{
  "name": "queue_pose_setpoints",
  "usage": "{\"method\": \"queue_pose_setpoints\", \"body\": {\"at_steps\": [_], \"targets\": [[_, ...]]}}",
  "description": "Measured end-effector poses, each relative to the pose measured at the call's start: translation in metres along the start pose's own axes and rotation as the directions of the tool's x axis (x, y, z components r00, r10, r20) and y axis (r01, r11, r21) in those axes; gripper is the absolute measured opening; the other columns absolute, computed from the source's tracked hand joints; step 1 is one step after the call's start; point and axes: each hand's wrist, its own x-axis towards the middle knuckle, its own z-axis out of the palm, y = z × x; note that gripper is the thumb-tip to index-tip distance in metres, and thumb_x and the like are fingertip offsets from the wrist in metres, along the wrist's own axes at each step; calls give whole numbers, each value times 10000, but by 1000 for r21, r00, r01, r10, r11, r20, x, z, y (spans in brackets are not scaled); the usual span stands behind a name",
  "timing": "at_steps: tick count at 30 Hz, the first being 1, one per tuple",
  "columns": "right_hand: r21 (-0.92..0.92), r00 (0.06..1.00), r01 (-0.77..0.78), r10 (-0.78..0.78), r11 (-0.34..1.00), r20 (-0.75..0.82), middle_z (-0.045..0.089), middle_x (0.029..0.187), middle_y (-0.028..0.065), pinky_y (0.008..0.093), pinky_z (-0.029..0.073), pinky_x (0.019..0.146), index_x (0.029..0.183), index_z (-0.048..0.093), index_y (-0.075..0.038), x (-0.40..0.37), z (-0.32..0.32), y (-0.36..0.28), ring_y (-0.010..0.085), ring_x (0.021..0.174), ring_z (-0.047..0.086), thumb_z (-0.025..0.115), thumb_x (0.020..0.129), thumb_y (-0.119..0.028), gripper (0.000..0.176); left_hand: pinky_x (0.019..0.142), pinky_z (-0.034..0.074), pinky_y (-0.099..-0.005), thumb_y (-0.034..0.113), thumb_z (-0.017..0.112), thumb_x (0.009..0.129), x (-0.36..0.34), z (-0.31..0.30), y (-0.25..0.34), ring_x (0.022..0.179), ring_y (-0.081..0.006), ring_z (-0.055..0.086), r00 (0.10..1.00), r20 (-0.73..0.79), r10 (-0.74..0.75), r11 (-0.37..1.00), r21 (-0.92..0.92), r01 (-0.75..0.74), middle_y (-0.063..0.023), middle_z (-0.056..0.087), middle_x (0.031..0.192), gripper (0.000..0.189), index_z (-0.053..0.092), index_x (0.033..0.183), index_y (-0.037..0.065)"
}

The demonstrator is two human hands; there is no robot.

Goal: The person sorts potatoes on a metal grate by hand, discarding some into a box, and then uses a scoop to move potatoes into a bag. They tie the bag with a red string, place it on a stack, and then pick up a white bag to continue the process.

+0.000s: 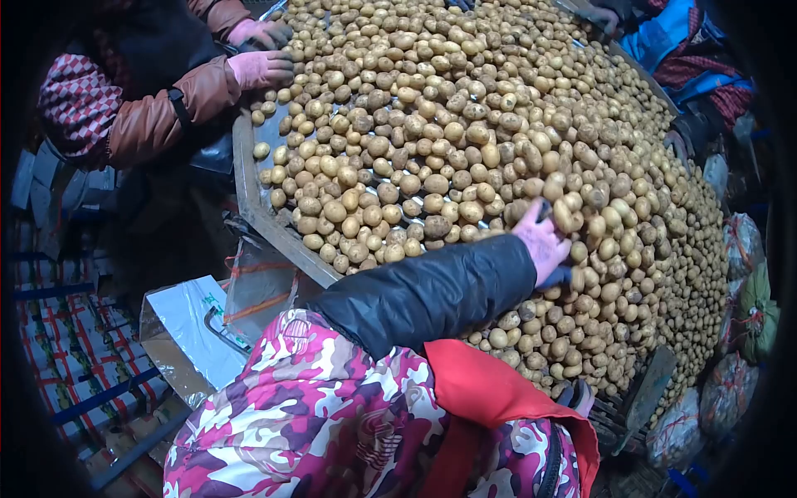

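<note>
My left hand [544, 242], in a pink glove with dark fingertips, reaches across the heap of small, round, brownish-yellow potatoes [432, 133]. Its fingers are spread against the potatoes, thumb and fingers apart, and none is clearly gripped. A black sleeve covers that forearm. Of my right hand [584, 400], only a small pink and dark part shows at the heap's near edge, beside the red cloth [498, 386]; its fingers are mostly hidden. What it holds, if anything, cannot be seen.
A raised metal rim [246, 166] borders the heap on the left. Two pink-gloved hands [261, 70] of a co-worker touch the potatoes there. Another person's sleeve [664, 37] is at upper right. Filled bags [730, 394] stand at right; a plastic-lined box [195, 324] sits lower left.
</note>
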Motion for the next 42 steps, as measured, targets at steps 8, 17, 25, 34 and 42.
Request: {"method": "queue_pose_setpoints", "body": {"at_steps": [8,17,25,34,42], "targets": [[-41,999,2,0,999,33,597,1194,219,474,460,978,1237,604,8,2,0,5,396,1117,590,652,929,-178,363,1105,151,-786,342,545,948,47,-54,-68,1479,-342,343,962,201,-187,971,186,150,-151,266,1638,407,544,1354,314],[-52,1000,-15,14,999,-18,616,1185,193,474,467,964,1224,611,-19,2,-3,-11,384,1109,600,655,919,-205,359,1101,190,-764,302,692,859,5,-92,-193,1427,-417,341,802,-143,-580,714,384,585,-130,287,1613,476,599,1320,375],[-39,997,-76,75,996,-24,630,1160,190,473,470,958,1192,624,-11,3,-4,-20,386,1088,607,657,916,-209,341,1155,285,-590,514,525,965,-120,-135,-246,1437,-428,347,743,-121,-659,716,204,668,-213,324,1588,513,513,1444,330],[-23,996,-84,84,996,-10,627,1165,195,469,462,979,1185,633,-3,5,-7,-24,380,1106,597,673,904,-202,347,1162,201,-632,417,561,961,-196,-122,-166,1439,-428,329,683,-173,-709,621,306,722,-140,423,1543,427,599,1362,275],[-41,999,-40,40,998,-13,633,1172,194,472,461,966,1177,639,-19,5,-10,-28,395,1098,597,666,914,-209,326,886,531,-480,283,679,914,-130,-79,-70,1038,-407,644,875,74,-479,877,6,480,-201,596,1188,451,567,1319,118]]}}
